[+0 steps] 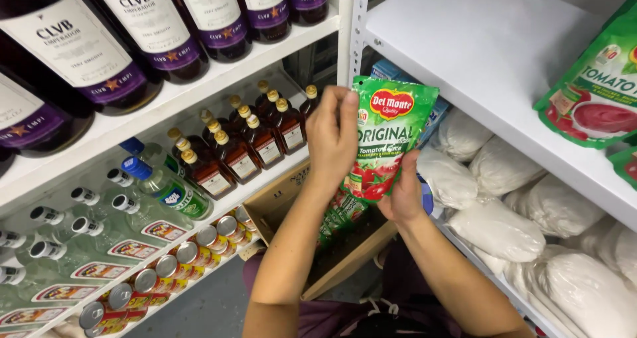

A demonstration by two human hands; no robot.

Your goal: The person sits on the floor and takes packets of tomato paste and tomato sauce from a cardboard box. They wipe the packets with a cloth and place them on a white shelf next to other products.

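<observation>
Head view shows us between two white shelving units. The right-hand unit [464,53] fills the frame from twelve to four o'clock. Its upper shelf is mostly bare, with green tomato sauce pouches [590,92] lying at its three o'clock end; only one or two are in view. Below it sit white bagged goods [524,212], packed close together. The left-hand unit [199,86] carries large dark bottles [79,53] at ten o'clock. Under those stand clear bottles [73,232], small amber bottles with gold caps [245,145] and, lowest, cans [166,271].

At six o'clock an open cardboard box [292,205] rests near our lap. More green pouches [338,215] stand in it; how many we cannot tell, since our arms cover most of the opening.

At the centre we hold one green tomato sauce pouch [388,145] up above the box, level with the edge of the upper right shelf. Our left hand [332,139] curls its fingers tightly over the pouch's top left edge. Our right hand [405,192] pinches the lower right side, thumb on the front.

Judging progress: this pouch is out of the box but not yet on any shelf. The few pouches on the shelf and the stock in the box suggest the work is at an early stage, with most of it ahead.
</observation>
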